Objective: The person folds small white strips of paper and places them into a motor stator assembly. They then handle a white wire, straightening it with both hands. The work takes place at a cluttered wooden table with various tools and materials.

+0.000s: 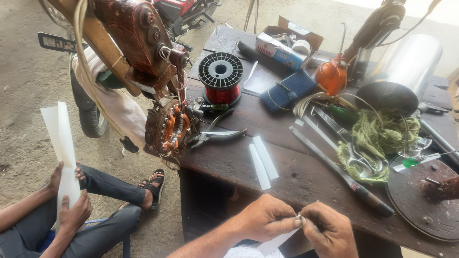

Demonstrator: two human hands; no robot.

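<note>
My left hand (265, 218) and my right hand (330, 229) meet at the table's near edge. Both pinch the end of a white paper strip (275, 243) that hangs down between them. Just beyond my hands, two more white paper strips (263, 163) lie on the dark wooden table (306, 177). A motor stator (169, 128) with copper windings hangs off the table's left edge on a winding rig. Pliers (215, 136) lie beside it, and a spool of red wire (221, 79) stands behind.
Another person sits at the lower left, holding a white sheet (64, 153) in both hands. On the table are scissors (346, 143), a green net cloth (380, 136), a long file (342, 174), a metal cylinder (401, 71), an orange oil can (332, 76), a blue pouch (289, 90) and a round plate (425, 198).
</note>
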